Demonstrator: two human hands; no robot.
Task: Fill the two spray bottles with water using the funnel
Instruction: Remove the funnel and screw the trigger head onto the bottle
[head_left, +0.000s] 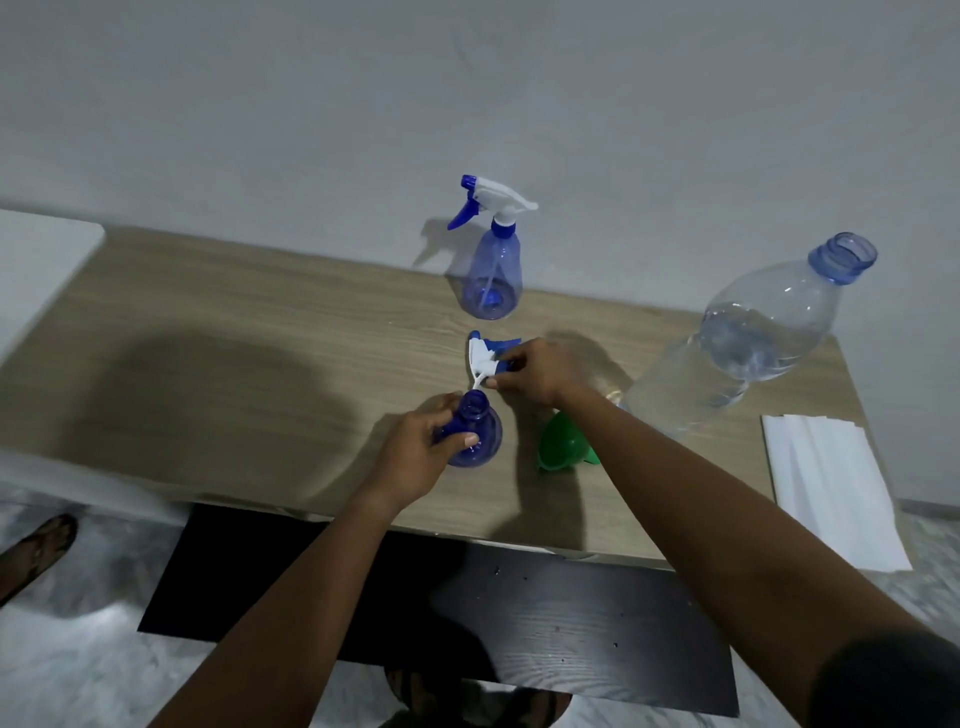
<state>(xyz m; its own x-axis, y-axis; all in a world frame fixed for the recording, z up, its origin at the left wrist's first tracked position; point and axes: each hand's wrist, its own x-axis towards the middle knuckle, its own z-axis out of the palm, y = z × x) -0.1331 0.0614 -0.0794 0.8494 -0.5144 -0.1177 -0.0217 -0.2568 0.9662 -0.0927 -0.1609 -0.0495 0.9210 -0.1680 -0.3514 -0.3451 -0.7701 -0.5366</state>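
Nearest, the left hand (415, 452) curls round the neck of the near spray bottle (478, 439), which stands upright on the table (234, 338) with its mouth open. The green funnel (561, 441) lies just to its right, under the right forearm, so the right hand is nearer to it. Just beyond the mouth, the right hand (540, 371) pinches the removed spray head (480, 356); farther back stand the second spray bottle (491, 275), head on, and the uncapped water bottle (753, 343) to the right.
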